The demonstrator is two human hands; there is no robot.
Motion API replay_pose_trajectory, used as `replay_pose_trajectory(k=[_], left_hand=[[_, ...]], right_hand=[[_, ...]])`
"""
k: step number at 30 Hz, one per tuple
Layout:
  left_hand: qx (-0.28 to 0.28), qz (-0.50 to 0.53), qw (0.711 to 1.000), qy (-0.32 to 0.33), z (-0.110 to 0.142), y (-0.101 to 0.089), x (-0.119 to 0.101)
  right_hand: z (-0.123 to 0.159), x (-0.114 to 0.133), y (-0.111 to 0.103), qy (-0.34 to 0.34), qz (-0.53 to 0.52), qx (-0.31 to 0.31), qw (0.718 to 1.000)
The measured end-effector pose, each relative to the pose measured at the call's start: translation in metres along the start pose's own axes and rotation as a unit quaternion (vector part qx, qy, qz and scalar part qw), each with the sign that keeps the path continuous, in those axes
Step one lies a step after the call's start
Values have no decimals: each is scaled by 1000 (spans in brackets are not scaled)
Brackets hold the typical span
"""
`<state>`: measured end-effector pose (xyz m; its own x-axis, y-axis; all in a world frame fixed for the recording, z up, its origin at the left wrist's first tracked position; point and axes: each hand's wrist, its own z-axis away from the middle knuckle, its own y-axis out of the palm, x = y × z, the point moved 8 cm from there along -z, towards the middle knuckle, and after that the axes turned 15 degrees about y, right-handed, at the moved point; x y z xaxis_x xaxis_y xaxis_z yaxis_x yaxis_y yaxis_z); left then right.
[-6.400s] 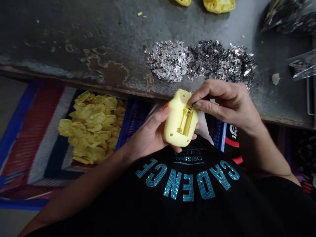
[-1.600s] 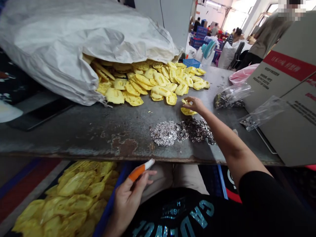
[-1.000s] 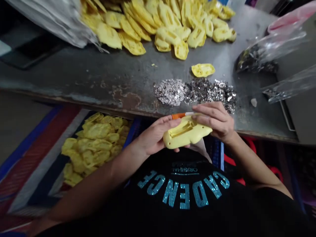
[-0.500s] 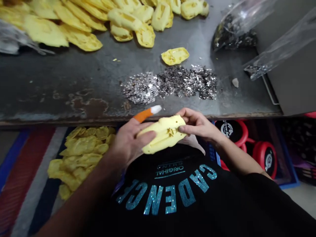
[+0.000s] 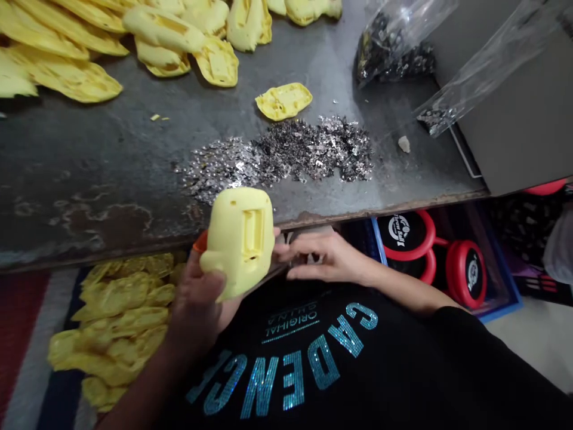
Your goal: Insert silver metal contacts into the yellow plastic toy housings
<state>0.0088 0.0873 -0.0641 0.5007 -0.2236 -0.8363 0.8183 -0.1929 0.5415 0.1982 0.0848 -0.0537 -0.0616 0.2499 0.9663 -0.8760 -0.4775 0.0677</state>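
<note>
Swung upright since the previous frame, the yellow shell (image 5: 230,236) is clasped in the left hand (image 5: 201,298) before the bench (image 5: 129,143); the right hand (image 5: 324,257), now off it, is half-open just beside, seemingly empty.

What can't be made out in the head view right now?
All in the head view:
- Most fingers of the left hand: hidden behind the yellow shell.
- The shell's far side: turned away from the camera.
- Whether the right hand touches the shell: fingers overlap there, so unclear.
- Outlines of most single metal pieces: too small and heaped.
- Full extent of the piled shells: cut off by the top and left edges.
</note>
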Motion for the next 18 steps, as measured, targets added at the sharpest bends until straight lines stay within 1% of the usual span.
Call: replay_pose_trajectory(k=[1, 2, 3, 4, 5, 7, 9, 10, 13, 14, 15, 16, 18], left_hand=[[15, -5, 1000, -6, 1, 1, -4], [35, -16, 999, -25, 3, 3, -5], [58, -26, 996, -59, 6, 4, -3], [80, -31, 991, -101, 10, 5, 2], [94, -31, 985, -142, 14, 5, 8], [104, -22, 974, -200, 17, 3, 18], [107, 1, 969, -224, 14, 0, 26], [115, 17, 969, -219, 10, 0, 27], [140, 63, 972, -175, -5, 2, 21], [145, 72, 971, -174, -8, 2, 20], [151, 75, 967, -190, -9, 3, 19], [162, 75, 958, -224, -7, 3, 21], [199, 70, 930, -301, 2, 6, 26]], right_hand=[[6, 8, -17, -23, 12, -62, 998], [12, 15, -30, -39, 5, -109, 993], [15, 20, -39, -49, -13, -133, 990], [16, 23, -43, -50, -28, -135, 989], [15, 25, -42, -45, -38, -119, 991], [7, 21, -32, -19, -58, -59, 996], [0, 13, -26, 7, -98, -25, 995], [-3, 9, -27, 13, -125, -26, 992], [-6, 1, -38, 10, -192, -68, 979], [-6, 0, -41, 3, -202, -75, 976], [-5, 2, -41, -3, -205, -72, 976], [-5, 4, -39, -8, -199, -57, 978], [-5, 10, -32, -15, -167, -21, 986]])
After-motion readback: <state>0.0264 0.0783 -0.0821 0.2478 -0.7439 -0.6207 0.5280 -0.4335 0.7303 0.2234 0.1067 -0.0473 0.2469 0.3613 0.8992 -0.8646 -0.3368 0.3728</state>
